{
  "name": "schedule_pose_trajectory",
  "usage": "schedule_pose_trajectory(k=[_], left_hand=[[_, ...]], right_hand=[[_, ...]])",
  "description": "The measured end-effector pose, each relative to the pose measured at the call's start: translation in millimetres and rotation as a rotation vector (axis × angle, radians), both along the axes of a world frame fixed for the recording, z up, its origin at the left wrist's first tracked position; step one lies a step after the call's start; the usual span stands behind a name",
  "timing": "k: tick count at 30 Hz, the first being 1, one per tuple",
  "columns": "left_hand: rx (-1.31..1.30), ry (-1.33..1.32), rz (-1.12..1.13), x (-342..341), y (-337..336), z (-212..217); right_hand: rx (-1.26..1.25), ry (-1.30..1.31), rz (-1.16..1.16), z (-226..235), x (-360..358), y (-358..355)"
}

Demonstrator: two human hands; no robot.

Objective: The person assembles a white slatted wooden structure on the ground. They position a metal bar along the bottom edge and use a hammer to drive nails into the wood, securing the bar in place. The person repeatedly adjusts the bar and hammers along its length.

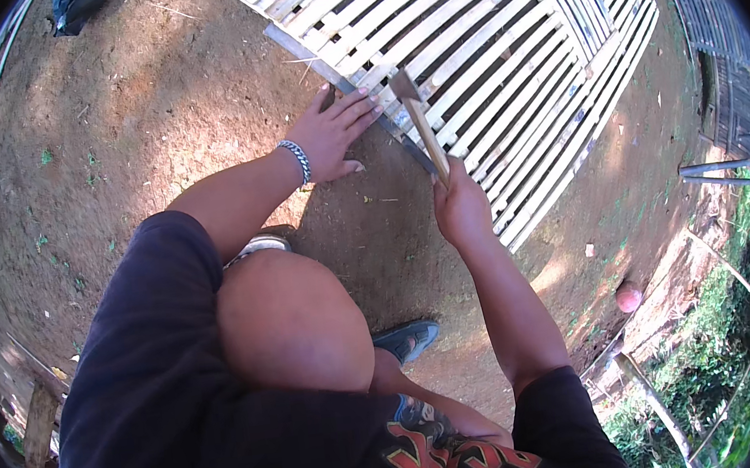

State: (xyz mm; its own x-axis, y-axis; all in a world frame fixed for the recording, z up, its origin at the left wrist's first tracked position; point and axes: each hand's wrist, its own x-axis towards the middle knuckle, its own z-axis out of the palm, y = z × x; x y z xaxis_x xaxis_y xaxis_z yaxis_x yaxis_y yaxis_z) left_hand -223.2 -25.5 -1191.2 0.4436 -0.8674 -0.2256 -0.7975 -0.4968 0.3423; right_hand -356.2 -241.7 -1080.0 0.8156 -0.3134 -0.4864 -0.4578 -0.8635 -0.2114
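Observation:
A panel of pale bamboo slats point(503, 56) lies ahead of me, its slats crossed by strips. Along its near left edge runs a grey strip point(296, 48). My left hand point(333, 138), with a chain bracelet at the wrist, stretches its fingers out to that edge; the fingertips seem to touch it. In my right hand point(463, 202) is a hammer point(426, 133), gripped low on its wooden handle. The dark metal head is over the edge slats, close to my left fingertips. Whether the head touches the slats I cannot tell.
Brown bare soil point(151, 102) surrounds the panel. A reddish ball point(628, 297) rests at the right, near green plants point(727, 361) and thin poles. Dark slatted panels point(719, 24) stand at the far right. A dark plastic piece point(79, 9) lies far left.

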Motion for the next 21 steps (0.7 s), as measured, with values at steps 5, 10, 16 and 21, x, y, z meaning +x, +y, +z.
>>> schedule_pose_trajectory(k=[5, 10, 16, 21], left_hand=[[0.002, 0.014, -0.006, 2, -4, 5], [-0.02, 0.004, 0.01, 1, 1, -1], [-0.049, 0.027, 0.008, 0, -3, 1], [-0.07, 0.006, 0.009, 2, -1, -4]], right_hand=[[0.036, 0.044, -0.044, -10, -15, -1], [0.068, -0.013, -0.116, -5, -4, 10], [0.092, 0.034, -0.134, -11, -17, 4], [0.155, -0.194, -0.278, -9, -15, 17]])
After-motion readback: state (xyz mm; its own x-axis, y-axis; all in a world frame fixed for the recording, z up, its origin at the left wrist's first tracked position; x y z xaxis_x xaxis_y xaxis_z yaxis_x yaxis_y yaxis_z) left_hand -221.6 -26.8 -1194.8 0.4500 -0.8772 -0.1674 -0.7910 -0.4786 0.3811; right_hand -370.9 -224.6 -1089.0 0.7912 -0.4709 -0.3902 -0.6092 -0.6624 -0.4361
